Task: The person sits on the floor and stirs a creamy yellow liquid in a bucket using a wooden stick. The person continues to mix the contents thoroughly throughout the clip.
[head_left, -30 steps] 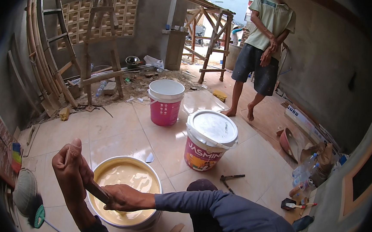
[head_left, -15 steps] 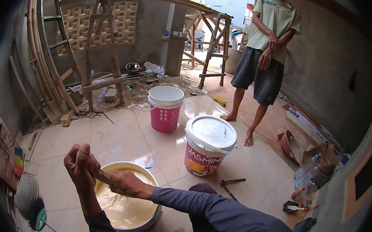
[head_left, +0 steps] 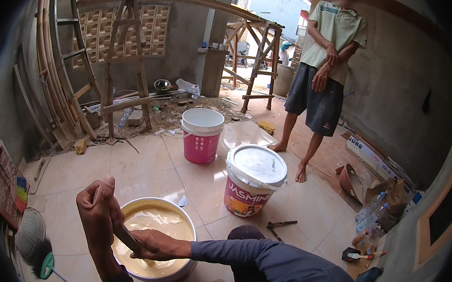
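My left hand (head_left: 97, 201) is wrapped round the upper end of a wooden stick (head_left: 125, 235), thumb pointing up. Lower on the same stick, my right hand (head_left: 153, 244) grips it just above cream-coloured paint (head_left: 164, 221). That paint fills much of an open white bucket (head_left: 178, 279) standing on the floor close in front of me. The stick slants down from left to right; its lower end is hidden behind my right hand and in the paint.
A lidded paint bucket (head_left: 257, 167) and an open pink bucket (head_left: 201, 139) stand beyond. Pliers-like tool (head_left: 281, 226) lies right of them. A barefoot person (head_left: 322, 69) stands at the back right. Wooden trestle (head_left: 129, 61), ladder (head_left: 72, 51), bottles (head_left: 373, 214) and brush (head_left: 357, 255) line the sides.
My right hand has swung nearer to me across the paint, along with the stick. The left hand has shifted only slightly. The paint's surface ripples differently. The standing person keeps the same pose.
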A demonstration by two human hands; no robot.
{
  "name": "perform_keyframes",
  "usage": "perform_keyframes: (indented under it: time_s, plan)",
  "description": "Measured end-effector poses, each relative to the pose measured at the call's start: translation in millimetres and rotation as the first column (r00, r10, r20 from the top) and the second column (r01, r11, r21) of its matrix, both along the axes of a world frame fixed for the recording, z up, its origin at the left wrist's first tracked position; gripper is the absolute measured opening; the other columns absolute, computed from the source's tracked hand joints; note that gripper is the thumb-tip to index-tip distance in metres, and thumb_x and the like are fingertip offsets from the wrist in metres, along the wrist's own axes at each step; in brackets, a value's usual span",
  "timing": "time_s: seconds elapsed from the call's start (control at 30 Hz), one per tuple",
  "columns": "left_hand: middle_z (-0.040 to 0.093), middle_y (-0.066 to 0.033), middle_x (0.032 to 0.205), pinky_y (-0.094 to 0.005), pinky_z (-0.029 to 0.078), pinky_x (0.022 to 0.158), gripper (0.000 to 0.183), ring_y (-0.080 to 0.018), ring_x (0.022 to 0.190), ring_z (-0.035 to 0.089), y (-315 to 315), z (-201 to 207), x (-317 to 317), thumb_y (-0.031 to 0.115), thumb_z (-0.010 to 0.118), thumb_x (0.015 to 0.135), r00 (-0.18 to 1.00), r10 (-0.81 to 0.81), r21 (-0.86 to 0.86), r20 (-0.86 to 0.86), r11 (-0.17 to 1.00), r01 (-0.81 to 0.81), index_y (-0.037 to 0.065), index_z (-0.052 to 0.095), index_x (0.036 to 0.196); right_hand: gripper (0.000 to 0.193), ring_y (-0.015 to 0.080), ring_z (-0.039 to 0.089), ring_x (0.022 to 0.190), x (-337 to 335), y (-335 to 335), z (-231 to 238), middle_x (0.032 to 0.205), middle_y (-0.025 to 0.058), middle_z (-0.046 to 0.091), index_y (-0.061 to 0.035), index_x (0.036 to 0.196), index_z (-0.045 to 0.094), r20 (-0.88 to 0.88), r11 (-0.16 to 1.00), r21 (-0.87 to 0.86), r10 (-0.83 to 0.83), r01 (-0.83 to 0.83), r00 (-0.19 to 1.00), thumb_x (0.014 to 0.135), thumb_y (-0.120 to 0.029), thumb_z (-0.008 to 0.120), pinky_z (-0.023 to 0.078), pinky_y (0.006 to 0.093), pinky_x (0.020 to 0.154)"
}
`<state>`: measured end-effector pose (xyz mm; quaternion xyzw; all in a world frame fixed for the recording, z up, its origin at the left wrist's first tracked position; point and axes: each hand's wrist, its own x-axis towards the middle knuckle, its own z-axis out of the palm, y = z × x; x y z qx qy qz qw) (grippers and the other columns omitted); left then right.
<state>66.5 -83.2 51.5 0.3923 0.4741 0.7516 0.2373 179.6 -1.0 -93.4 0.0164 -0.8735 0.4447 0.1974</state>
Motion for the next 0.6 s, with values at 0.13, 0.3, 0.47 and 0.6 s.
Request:
perform_keyframes:
  time_s: [0.13,0.3,0.47,0.6]
  plan:
    - [0.040,0.0055,0.050,-0.0231,0.024,0.035,0.044,-0.0025,0.037,0.032,-4,3,11,0.023,0.071,0.100,1.000,-0.011,-0.071,-0.009,0.997,0.010,0.012,0.046,0.066,0.032,0.0374,0.059,0.092,-9,-10,-7,0.099,0.0181,0.062,-0.0043,0.113,0.051,-0.085,0.999,-0.049,0.002,-0.007,0.996,0.098,-0.024,0.070,0.049,0.0435,0.083]
    - [0.041,0.0059,0.051,-0.0232,0.025,0.036,0.043,-0.0018,0.040,0.032,7,-11,4,0.022,0.074,0.098,0.994,-0.069,0.043,-0.087,0.996,0.073,0.011,0.047,0.067,0.031,0.0404,0.060,0.088,-19,5,-8,0.093,0.0193,0.058,-0.0053,0.112,0.048,-0.153,0.996,0.038,-0.075,0.082,0.985,0.098,-0.022,0.069,0.050,0.0462,0.079]
    - [0.037,0.0058,0.050,-0.0245,0.026,0.036,0.043,-0.0029,0.039,0.030,32,-36,-15,0.021,0.073,0.099,0.996,-0.079,0.203,-0.030,0.976,0.083,0.013,0.045,0.066,0.039,0.0446,0.063,0.098,-16,32,-10,0.100,0.0222,0.061,-0.0036,0.124,0.049,-0.150,0.971,0.130,-0.179,0.199,0.972,0.094,-0.015,0.070,0.053,0.0502,0.084]
    - [0.035,0.0055,0.049,-0.0255,0.027,0.035,0.045,-0.0051,0.036,0.028,37,-37,-23,0.023,0.069,0.101,0.988,-0.131,0.284,0.082,0.953,0.103,0.015,0.042,0.066,0.034,0.0439,0.064,0.092,-9,43,-6,0.096,0.0203,0.062,-0.0045,0.116,0.050,-0.054,0.936,0.225,-0.264,0.270,0.963,0.089,-0.013,0.069,0.053,0.0510,0.078]
